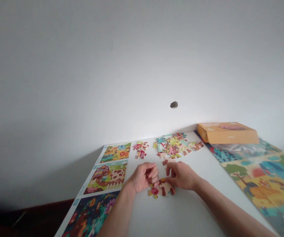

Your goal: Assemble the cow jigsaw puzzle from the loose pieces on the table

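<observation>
My left grip (145,177) curled, hold unclear; right grip (181,175) on joined jigsaw pieces (161,188), likewise; loose pile (173,146) left near far edge of counter (181,214).

Left hand (144,177) curled just beside a joined patch of jigsaw pieces (162,189), right hand (182,176) with fingertips (173,173) at its top edge, on a white table (196,210). Loose heap of pieces (173,146) at twelve o'clock, smaller pile (140,149) at eleven, picture sheets (107,177) at ten, orange box (227,133) at two.
</observation>
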Demonstrator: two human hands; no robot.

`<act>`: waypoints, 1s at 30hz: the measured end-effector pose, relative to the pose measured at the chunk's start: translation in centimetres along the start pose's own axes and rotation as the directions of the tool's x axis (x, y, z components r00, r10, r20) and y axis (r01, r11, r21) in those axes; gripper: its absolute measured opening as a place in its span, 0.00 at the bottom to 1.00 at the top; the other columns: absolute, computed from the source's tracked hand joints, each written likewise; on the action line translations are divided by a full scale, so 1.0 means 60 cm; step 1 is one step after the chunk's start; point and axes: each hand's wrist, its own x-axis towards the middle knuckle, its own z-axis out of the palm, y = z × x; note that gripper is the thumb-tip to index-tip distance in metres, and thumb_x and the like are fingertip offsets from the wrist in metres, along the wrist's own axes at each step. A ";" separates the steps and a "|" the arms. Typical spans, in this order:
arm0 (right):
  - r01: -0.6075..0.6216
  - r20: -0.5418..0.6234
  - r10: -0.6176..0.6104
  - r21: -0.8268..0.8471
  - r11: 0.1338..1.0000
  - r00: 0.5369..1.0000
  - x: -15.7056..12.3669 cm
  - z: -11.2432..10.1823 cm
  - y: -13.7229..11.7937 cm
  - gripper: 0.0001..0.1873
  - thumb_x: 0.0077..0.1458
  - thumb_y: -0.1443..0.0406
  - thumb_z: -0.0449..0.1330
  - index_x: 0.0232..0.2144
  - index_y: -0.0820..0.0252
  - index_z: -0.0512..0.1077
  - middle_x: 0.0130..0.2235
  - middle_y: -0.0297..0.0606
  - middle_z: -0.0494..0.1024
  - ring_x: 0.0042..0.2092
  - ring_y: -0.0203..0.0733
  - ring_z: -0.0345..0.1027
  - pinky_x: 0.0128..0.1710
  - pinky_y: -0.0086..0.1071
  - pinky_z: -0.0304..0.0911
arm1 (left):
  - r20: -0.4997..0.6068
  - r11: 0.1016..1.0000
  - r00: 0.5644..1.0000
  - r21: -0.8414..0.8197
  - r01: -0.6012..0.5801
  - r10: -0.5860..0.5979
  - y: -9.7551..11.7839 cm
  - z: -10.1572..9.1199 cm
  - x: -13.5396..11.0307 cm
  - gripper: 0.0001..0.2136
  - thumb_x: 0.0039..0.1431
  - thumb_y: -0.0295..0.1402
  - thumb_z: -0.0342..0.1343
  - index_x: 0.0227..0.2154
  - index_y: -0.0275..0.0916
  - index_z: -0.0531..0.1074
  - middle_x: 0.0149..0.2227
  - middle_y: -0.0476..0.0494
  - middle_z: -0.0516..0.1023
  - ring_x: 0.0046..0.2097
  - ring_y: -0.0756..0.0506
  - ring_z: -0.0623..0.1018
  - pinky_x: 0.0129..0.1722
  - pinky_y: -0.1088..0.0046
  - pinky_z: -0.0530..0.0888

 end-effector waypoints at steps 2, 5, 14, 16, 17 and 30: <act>0.006 0.005 -0.006 -0.004 1.000 1.000 -0.001 -0.001 -0.001 0.08 0.49 0.59 0.63 0.32 0.55 0.73 0.29 0.31 0.79 0.31 0.37 0.70 0.29 0.27 0.53 | -0.004 0.999 1.000 -0.037 -0.022 0.022 0.002 0.000 -0.001 0.20 0.57 0.38 0.54 0.13 0.37 0.59 0.16 0.55 0.50 0.20 0.53 0.52 0.26 0.72 0.60; 0.010 0.014 -0.010 -0.003 1.000 1.000 -0.001 -0.003 -0.002 0.09 0.49 0.58 0.64 0.32 0.55 0.72 0.30 0.31 0.80 0.31 0.37 0.71 0.29 0.27 0.54 | 0.006 0.992 0.998 -0.116 -0.059 0.060 0.006 -0.002 -0.005 0.20 0.56 0.38 0.55 0.13 0.37 0.58 0.17 0.55 0.49 0.20 0.53 0.52 0.26 0.73 0.60; -0.001 0.009 0.001 -0.052 0.999 1.000 0.000 -0.004 0.003 0.12 0.48 0.55 0.66 0.33 0.54 0.73 0.30 0.31 0.79 0.32 0.38 0.70 0.29 0.28 0.52 | 0.103 0.988 0.983 0.000 0.152 -0.151 0.009 -0.011 -0.018 0.21 0.57 0.40 0.54 0.12 0.38 0.58 0.16 0.55 0.51 0.19 0.53 0.52 0.29 0.67 0.67; 0.000 0.014 0.001 -0.051 0.999 1.000 0.000 -0.003 0.003 0.13 0.49 0.55 0.66 0.34 0.54 0.73 0.30 0.31 0.79 0.32 0.38 0.70 0.30 0.28 0.53 | 0.086 0.987 0.984 -0.003 0.159 -0.158 0.008 -0.014 -0.017 0.21 0.57 0.40 0.53 0.12 0.38 0.58 0.16 0.55 0.51 0.19 0.53 0.52 0.29 0.67 0.67; -0.003 0.017 0.004 -0.055 0.998 1.000 0.001 -0.003 0.002 0.13 0.49 0.55 0.66 0.34 0.54 0.73 0.30 0.31 0.79 0.32 0.39 0.70 0.30 0.28 0.53 | 0.080 0.987 0.983 -0.002 0.163 -0.163 0.008 -0.014 -0.017 0.21 0.57 0.41 0.53 0.12 0.38 0.58 0.16 0.55 0.50 0.19 0.53 0.52 0.29 0.67 0.67; 0.179 0.074 -0.169 -0.158 0.971 0.983 -0.015 -0.009 -0.009 0.28 0.39 0.47 0.69 0.41 0.51 0.75 0.41 0.35 0.77 0.38 0.44 0.72 0.35 0.31 0.58 | -0.028 0.990 0.996 -0.109 -0.091 0.089 0.020 -0.007 -0.015 0.25 0.52 0.37 0.57 0.11 0.38 0.46 0.16 0.56 0.45 0.18 0.56 0.50 0.22 0.75 0.57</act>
